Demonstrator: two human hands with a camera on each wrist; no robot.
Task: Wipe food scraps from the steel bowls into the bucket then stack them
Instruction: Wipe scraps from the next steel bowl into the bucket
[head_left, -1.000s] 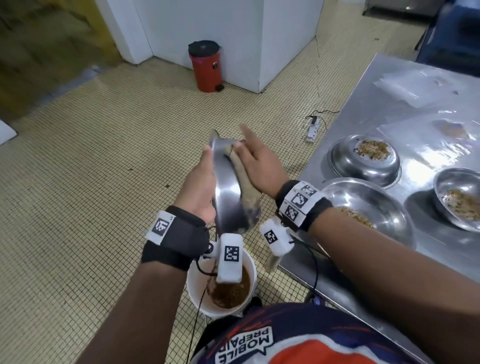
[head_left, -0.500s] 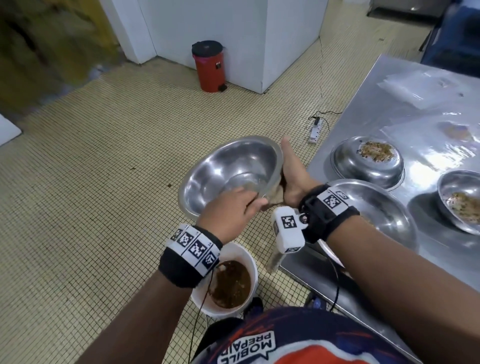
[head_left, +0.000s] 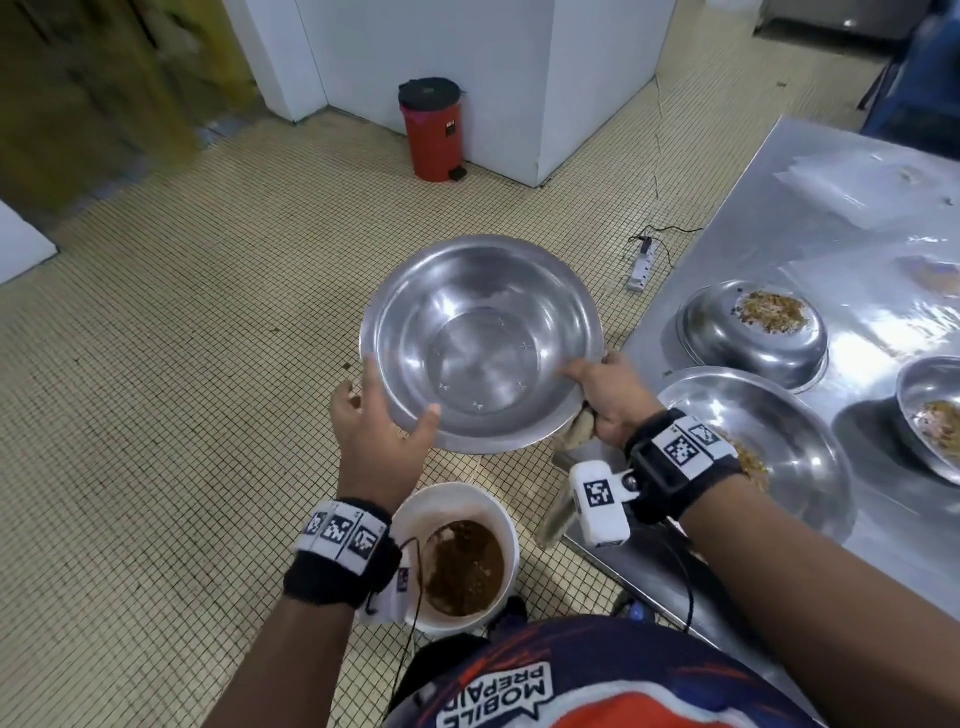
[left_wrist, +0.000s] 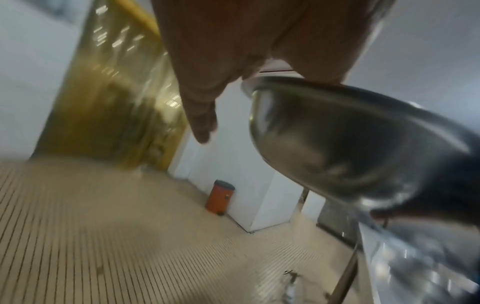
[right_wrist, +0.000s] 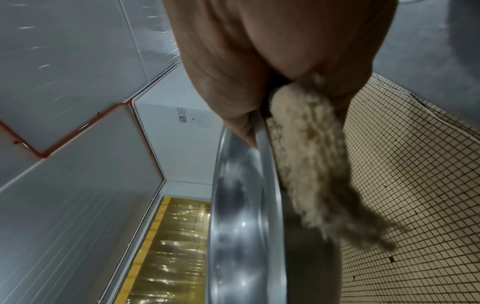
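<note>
Steel bowl (head_left: 480, 340) sits mid-air at center, tilted toward the person, inside wiped clean, above and beyond the bucket (head_left: 462, 553) at 6 o'clock. Left hand (head_left: 382, 431) curls round its near-left rim, thumb over the lip, fingers beneath. Right hand (head_left: 610, 397) pinches the right rim at 3 o'clock w/ thumb inside, and bunches a tan cloth (head_left: 576, 434) against the underside (the right wrist view shows that cloth trailing along the outer wall). Judging by look: thin, stiff, light metal, polished and probably slick w/ grease, so the flared rim is the safest hold; two-point grip on opposite edges should stop it swinging.

Bucket is white, on the tiled floor, holds brown wet scraps.

Farther right, on the steel table (head_left: 857, 218): a wide bowl (head_left: 769, 447) at 4 o'clock w/ scraps near its edge, a small bowl (head_left: 935, 415) at 3 o'clock w/ brown scraps, and beyond them an upturned bowl (head_left: 753, 335) at 2 o'clock w/ scraps piled on its base. No stack started yet, as far as I can tell.

Red pedal bin (head_left: 431, 130) stands far off at 12 o'clock.
</note>
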